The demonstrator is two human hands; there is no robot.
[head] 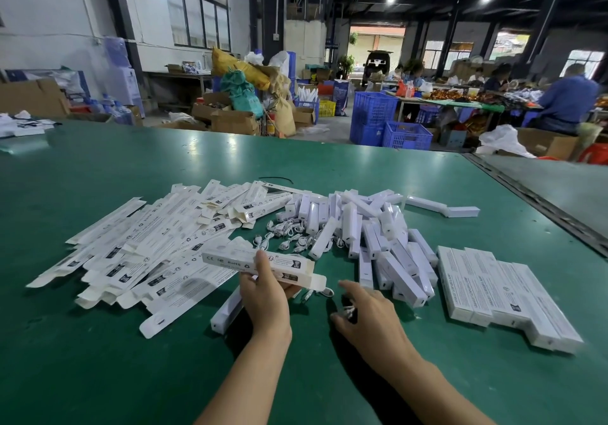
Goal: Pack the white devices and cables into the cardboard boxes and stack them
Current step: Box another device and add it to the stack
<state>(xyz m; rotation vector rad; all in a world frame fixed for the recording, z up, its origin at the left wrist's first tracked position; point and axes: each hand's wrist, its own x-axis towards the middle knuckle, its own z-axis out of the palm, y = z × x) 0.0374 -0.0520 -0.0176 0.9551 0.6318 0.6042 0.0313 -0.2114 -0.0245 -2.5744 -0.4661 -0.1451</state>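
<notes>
1. Cardboard, white and printed: the long narrow box (230,258) now being filled is held just above the green surface (98,342), near the front middle. Its flap end is open toward the right.
2. The left hand (263,296) grips this box around its middle, thumb on top and fingers curled beneath.
3. The right hand (365,313) arches over a small coiled white cable (348,310) lying on the surface just beside the open end. Its fingers bend down around the coil, but I cannot tell whether they pinch it yet.
4. A long white bar-shaped device (225,313) lies on the surface beneath the left hand, partly hidden by it.
5. To my eye one box is being loaded. The next move calls for lifting the coil and feeding it into the open end while the left hand keeps the box steady.
6. Further out are a tangle of loose white cables (289,237), a heap of white bar devices (388,247), a spread of flat unfolded boxes (138,247) at left, and a stack of closed boxes (487,283) at right.
</notes>
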